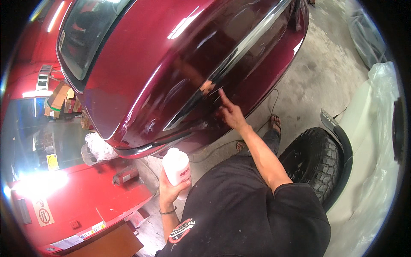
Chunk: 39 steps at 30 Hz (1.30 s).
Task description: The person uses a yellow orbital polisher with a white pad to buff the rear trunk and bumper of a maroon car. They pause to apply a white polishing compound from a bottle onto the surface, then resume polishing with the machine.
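Note:
My left hand is wrapped round a white plastic bottle with a white cap, held upright in front of my body. My right hand reaches out with its index finger extended toward the glossy dark red car. The fingertip is at the panel just below a long chrome strip; whether it touches the paint I cannot tell. An orange patch by the fingertip looks like the hand's reflection. The other fingers of that hand are partly hidden, and nothing shows in them.
Behind me on the right stands a pale vehicle under plastic sheeting, with a knobbly black tyre. A thin cable lies on the concrete floor. At left are a bright red surface, a red cylinder and cardboard boxes.

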Each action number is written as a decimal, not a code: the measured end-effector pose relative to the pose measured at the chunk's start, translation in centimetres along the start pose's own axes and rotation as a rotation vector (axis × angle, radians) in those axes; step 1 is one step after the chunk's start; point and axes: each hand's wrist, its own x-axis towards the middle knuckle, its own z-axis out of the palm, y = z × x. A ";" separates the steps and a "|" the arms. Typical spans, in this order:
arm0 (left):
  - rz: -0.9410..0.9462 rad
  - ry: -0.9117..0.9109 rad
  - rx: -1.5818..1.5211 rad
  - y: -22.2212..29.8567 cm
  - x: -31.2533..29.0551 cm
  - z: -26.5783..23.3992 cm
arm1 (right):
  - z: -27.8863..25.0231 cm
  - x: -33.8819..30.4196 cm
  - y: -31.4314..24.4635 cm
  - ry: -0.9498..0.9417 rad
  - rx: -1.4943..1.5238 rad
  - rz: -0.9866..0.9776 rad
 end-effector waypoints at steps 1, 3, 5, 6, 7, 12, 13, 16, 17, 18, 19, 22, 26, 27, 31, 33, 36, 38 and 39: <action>-0.006 -0.003 -0.015 -0.3 -0.2 -0.1 | -1.0 0.0 -0.4 0.053 0.022 0.105; -0.015 -0.036 -0.028 -0.5 0.1 -0.1 | -2.2 1.1 0.7 0.053 -0.124 -0.066; -0.024 -0.047 -0.027 -1.0 0.1 0.0 | -2.7 1.8 1.7 -0.119 -0.332 -0.241; -0.027 -0.042 -0.019 -1.3 0.1 0.0 | -2.9 2.0 2.2 -0.255 -0.451 -0.327; -0.030 -0.047 -0.001 -1.1 0.4 0.0 | -3.1 1.8 2.9 -0.228 -0.407 -0.286; -0.008 -0.019 -0.075 -0.1 0.6 1.0 | -3.5 0.1 3.0 -0.115 -0.289 -0.130; -0.013 -0.019 -0.095 0.1 0.6 1.4 | -3.7 0.1 3.0 -0.146 -0.393 -0.104; -0.003 -0.012 -0.086 1.0 1.6 2.7 | -3.7 0.4 4.3 -0.371 -0.269 -0.070; -0.001 -0.006 -0.104 1.6 1.9 3.3 | -4.2 0.4 2.5 -0.342 -0.059 0.038; 0.003 0.002 -0.122 2.5 2.1 4.2 | -6.0 1.2 2.2 -0.235 0.103 0.107; 0.006 0.011 -0.141 3.4 2.4 5.2 | -7.9 2.0 2.0 -0.129 0.267 0.172; 0.032 0.010 -0.132 5.4 4.0 8.0 | -15.5 4.9 -1.6 0.144 0.689 0.266; 0.056 -0.035 -0.101 8.8 7.1 12.3 | -26.8 11.6 -5.1 0.397 1.004 0.215; 0.067 -0.044 -0.094 9.5 7.6 13.4 | -28.6 13.5 -5.5 0.422 1.030 0.252; 0.078 -0.054 -0.124 13.4 9.2 18.1 | -33.9 22.2 -6.4 0.460 1.120 0.268; 0.078 -0.053 -0.137 14.4 9.6 19.8 | -34.6 24.7 -11.9 0.476 1.134 0.174; 0.075 -0.057 -0.119 15.6 10.1 21.8 | -39.8 28.6 -15.2 0.399 0.921 0.219; 0.094 -0.081 -0.061 16.9 11.3 23.0 | -40.8 29.5 -7.8 0.651 -0.244 -0.098; 0.104 -0.077 -0.067 17.5 11.7 23.7 | -41.4 29.0 -4.6 0.720 -0.843 -0.244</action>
